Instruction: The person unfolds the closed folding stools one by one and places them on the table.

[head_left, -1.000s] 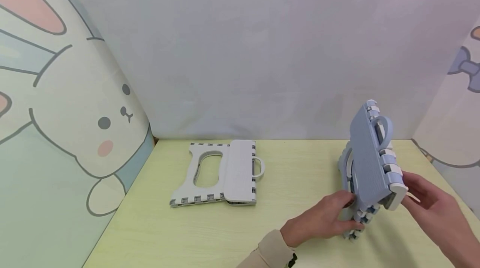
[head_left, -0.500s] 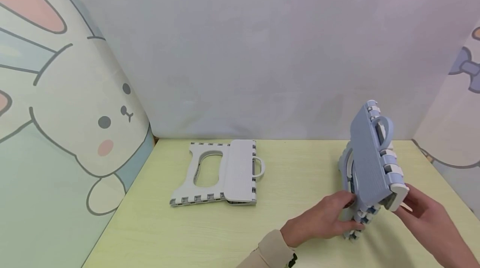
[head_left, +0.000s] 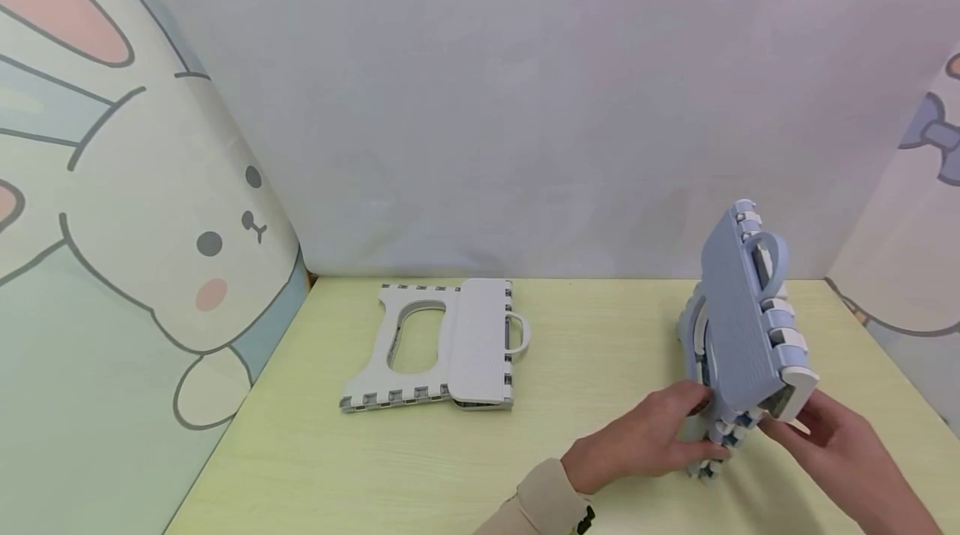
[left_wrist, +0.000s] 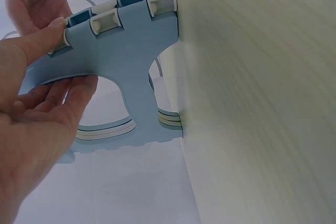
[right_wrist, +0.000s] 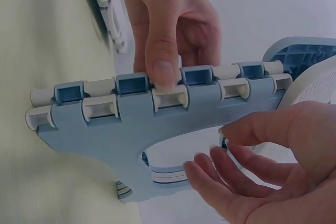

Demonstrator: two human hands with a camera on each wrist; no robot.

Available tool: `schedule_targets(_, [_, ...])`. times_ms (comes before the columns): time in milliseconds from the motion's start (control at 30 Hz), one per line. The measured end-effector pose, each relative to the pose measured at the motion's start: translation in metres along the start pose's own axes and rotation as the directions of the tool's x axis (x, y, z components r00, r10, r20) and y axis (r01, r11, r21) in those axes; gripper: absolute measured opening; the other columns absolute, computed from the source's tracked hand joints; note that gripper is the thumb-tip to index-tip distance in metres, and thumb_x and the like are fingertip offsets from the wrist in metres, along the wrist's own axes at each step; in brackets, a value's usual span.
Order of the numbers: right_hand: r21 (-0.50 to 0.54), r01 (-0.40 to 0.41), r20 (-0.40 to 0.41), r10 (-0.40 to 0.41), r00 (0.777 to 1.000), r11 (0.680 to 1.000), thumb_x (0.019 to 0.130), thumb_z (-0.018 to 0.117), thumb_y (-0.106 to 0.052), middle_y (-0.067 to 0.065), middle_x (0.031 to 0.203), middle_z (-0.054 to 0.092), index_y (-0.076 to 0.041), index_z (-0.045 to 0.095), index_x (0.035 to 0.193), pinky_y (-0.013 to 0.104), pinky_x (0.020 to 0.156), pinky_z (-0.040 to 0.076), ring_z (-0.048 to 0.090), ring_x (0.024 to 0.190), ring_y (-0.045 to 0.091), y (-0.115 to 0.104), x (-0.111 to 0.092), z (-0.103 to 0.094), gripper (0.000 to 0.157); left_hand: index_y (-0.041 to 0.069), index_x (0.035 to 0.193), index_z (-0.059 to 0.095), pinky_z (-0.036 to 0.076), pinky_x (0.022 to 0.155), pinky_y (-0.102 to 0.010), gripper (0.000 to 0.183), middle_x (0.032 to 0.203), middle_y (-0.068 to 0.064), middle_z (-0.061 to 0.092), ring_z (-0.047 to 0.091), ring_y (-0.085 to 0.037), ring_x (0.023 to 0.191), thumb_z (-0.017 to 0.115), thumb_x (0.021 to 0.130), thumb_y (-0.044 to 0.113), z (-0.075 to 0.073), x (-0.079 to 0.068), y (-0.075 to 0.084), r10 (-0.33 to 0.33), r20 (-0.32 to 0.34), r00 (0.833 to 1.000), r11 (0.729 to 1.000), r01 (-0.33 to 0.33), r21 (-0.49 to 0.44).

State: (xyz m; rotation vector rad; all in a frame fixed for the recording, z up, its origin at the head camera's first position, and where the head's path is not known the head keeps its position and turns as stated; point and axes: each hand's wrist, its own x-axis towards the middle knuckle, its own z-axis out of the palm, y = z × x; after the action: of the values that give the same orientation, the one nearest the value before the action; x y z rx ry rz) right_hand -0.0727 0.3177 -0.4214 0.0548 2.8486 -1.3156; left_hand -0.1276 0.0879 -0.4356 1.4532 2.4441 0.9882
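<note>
A blue-and-white folding stool (head_left: 738,318) stands on edge, folded, at the right of the table in the head view. My left hand (head_left: 648,435) grips its near leg panel. The left wrist view has those fingers in the panel's oval cutout and the thumb on the hinged edge (left_wrist: 113,17). My right hand (head_left: 836,447) is at the stool's other side, below the seat's near end. In the right wrist view, the right hand's fingers (right_wrist: 226,177) are loosely bent by the cutout, thumb and index close together. Whether they touch the panel is unclear.
A second folding stool, white (head_left: 483,343), lies flat and folded on the pale yellow-green table (head_left: 585,368), left of centre, its loop handle facing right. Walls (head_left: 525,102) border the table at the back and both sides.
My right hand has moved left and slightly down, closer to the stool's underside. The left hand, the blue stool and the white stool have stayed in place.
</note>
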Motion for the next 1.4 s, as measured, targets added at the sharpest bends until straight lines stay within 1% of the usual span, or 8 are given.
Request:
schedule_targets(167, [-0.008, -0.014, 0.037, 0.014, 0.999, 1.0, 0.102, 0.067, -0.021, 0.04, 0.142, 0.047, 0.012, 0.041, 0.147, 0.027, 0.074, 0.061, 0.057, 0.091, -0.013, 0.001, 0.0, 0.001, 0.061, 0.007, 0.141, 0.047, 0.035, 0.098, -0.003, 0.054, 0.133, 0.001, 0.055, 0.047, 0.006, 0.119, 0.073, 0.098, 0.024, 0.0, 0.0, 0.0, -0.005, 0.0, 1.0, 1.0, 0.005, 0.002])
schedule_targets(333, [-0.008, 0.021, 0.022, -0.021, 1.0, 1.0, 0.1, 0.07, -0.016, 0.037, 0.139, 0.051, 0.011, 0.043, 0.146, 0.021, 0.072, 0.058, 0.052, 0.091, -0.018, 0.004, 0.0, 0.005, 0.059, 0.007, 0.141, 0.046, 0.035, 0.098, -0.003, 0.054, 0.133, 0.001, 0.054, 0.046, 0.006, 0.118, 0.074, 0.098, 0.024, 0.0, 0.0, 0.0, -0.004, 0.005, 1.0, 1.0, 0.004, 0.001])
schedule_targets(533, [-0.007, 0.054, 0.002, -0.054, 0.999, 0.998, 0.098, 0.072, -0.014, 0.01, 0.131, 0.06, 0.008, 0.046, 0.145, 0.018, 0.071, 0.057, 0.051, 0.093, -0.019, 0.008, -0.001, 0.01, 0.058, 0.007, 0.139, 0.047, 0.035, 0.098, -0.003, 0.053, 0.132, 0.001, 0.055, 0.047, 0.006, 0.118, 0.074, 0.097, 0.024, 0.0, 0.001, 0.0, -0.004, -0.004, 1.0, 1.0, 0.004, 0.016])
schedule_targets(767, [-0.004, 0.037, 0.049, -0.037, 0.998, 0.999, 0.1, 0.069, -0.016, 0.038, 0.142, 0.048, 0.01, 0.041, 0.147, 0.019, 0.073, 0.057, 0.047, 0.094, -0.022, 0.009, 0.0, 0.011, 0.06, 0.006, 0.138, 0.047, 0.035, 0.099, -0.004, 0.052, 0.131, -0.001, 0.056, 0.047, 0.005, 0.119, 0.074, 0.097, 0.024, 0.001, 0.001, 0.0, 0.014, -0.017, 1.0, 1.0, -0.013, 0.024])
schedule_targets(933, [-0.006, 0.035, 0.062, -0.035, 0.997, 0.999, 0.1, 0.07, -0.017, 0.038, 0.141, 0.048, 0.011, 0.041, 0.147, 0.019, 0.074, 0.057, 0.048, 0.095, -0.021, 0.01, 0.0, 0.011, 0.061, 0.006, 0.137, 0.048, 0.034, 0.098, -0.003, 0.052, 0.129, 0.0, 0.056, 0.048, 0.006, 0.116, 0.075, 0.097, 0.025, 0.001, 0.001, 0.0, 0.006, -0.018, 1.0, 0.999, -0.005, 0.043])
schedule_targets(1100, [-0.032, 0.02, 0.079, -0.018, 0.997, 0.999, 0.102, 0.068, -0.02, 0.038, 0.141, 0.048, 0.01, 0.038, 0.148, 0.021, 0.075, 0.058, 0.064, 0.098, -0.003, 0.008, -0.002, 0.01, 0.063, 0.006, 0.137, 0.048, 0.034, 0.096, -0.002, 0.052, 0.129, 0.0, 0.055, 0.048, 0.005, 0.114, 0.074, 0.097, 0.026, 0.002, 0.001, 0.0, 0.001, -0.013, 1.0, 0.998, 0.0, 0.067])
schedule_targets(1333, [-0.007, 0.072, 0.039, -0.072, 0.997, 0.997, 0.101, 0.069, -0.015, 0.037, 0.139, 0.051, 0.01, 0.041, 0.147, 0.018, 0.071, 0.056, 0.048, 0.096, -0.021, 0.012, -0.007, 0.014, 0.059, 0.006, 0.138, 0.048, 0.032, 0.096, -0.002, 0.051, 0.13, 0.0, 0.055, 0.047, 0.004, 0.113, 0.073, 0.098, 0.028, 0.002, 0.001, 0.0, 0.01, -0.021, 1.0, 0.995, -0.008, 0.096])
schedule_targets(1400, [0.004, 0.087, 0.029, -0.087, 0.996, 0.996, 0.1, 0.069, -0.014, 0.022, 0.139, 0.056, 0.009, 0.041, 0.147, 0.018, 0.071, 0.056, 0.049, 0.098, -0.021, 0.013, -0.008, 0.016, 0.06, 0.006, 0.138, 0.049, 0.031, 0.096, -0.002, 0.052, 0.13, 0.0, 0.055, 0.047, 0.003, 0.114, 0.072, 0.098, 0.028, 0.002, 0.001, 0.0, 0.01, -0.021, 1.0, 0.994, -0.008, 0.105])
